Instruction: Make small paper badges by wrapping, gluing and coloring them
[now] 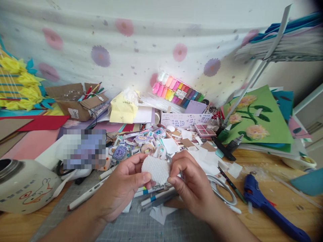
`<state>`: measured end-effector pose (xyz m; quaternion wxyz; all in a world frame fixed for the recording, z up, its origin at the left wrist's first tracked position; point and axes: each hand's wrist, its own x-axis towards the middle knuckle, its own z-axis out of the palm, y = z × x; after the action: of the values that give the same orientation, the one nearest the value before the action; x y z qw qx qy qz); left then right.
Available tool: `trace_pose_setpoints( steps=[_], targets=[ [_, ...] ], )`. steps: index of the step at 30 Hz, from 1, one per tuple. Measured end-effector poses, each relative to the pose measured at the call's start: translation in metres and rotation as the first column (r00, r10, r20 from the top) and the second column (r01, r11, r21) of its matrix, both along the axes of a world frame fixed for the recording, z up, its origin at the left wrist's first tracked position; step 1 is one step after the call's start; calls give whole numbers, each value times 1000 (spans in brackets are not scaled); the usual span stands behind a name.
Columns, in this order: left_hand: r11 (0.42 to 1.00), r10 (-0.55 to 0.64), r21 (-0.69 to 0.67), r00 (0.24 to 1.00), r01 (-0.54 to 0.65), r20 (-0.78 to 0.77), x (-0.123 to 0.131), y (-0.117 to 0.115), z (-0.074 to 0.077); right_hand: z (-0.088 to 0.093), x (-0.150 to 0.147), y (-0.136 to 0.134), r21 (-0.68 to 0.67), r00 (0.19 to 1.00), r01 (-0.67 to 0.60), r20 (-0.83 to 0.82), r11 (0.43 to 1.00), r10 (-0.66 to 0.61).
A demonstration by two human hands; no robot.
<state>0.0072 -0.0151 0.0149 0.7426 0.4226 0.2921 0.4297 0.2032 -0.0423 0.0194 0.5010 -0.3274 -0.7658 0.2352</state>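
Note:
Above the middle of the desk, a small white bag-shaped piece point(155, 170) with a bumpy, quilted surface is held between both hands. A pale loop shows at its top edge, though I cannot tell whether it is joined on. The thumb of my left hand point(127, 179) presses on its front, with the fingers behind its left side. My right hand point(188, 178) pinches its right lower edge between thumb and bent fingers. Just below the piece lie several white markers point(157, 196). Behind it spreads a pile of purple and white paper cut-outs point(119, 153).
A grey cutting mat point(136, 228) covers the near desk. On the right lie a blue glue gun point(264, 205) and a coiled white cable point(228, 193). A cream flask point(25, 186) stands at left. Farther back are a cardboard box point(78, 109) and a colourful clay set point(178, 90).

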Motion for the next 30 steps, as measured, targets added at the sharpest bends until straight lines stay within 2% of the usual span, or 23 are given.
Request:
trace_pose_setpoints(
  steps=[11, 19, 23, 30],
  targets=[
    [997, 49, -57, 998, -47, 34, 6, -4, 0, -8, -2, 2, 70, 992, 72, -110, 995, -64],
    [1000, 3, -11, 1000, -3, 20, 2, -2, 1, -2, -1, 2, -14, 997, -4, -79, 1000, 3],
    [1000, 5, -7, 1000, -5, 8, 2, -2, -1, -3, -5, 2, -44, 998, 16, -56, 999, -19],
    [995, 97, -11, 995, -97, -8, 6, -5, -1, -13, -8, 4, -50, 977, 53, -205, 997, -62]
  ],
)
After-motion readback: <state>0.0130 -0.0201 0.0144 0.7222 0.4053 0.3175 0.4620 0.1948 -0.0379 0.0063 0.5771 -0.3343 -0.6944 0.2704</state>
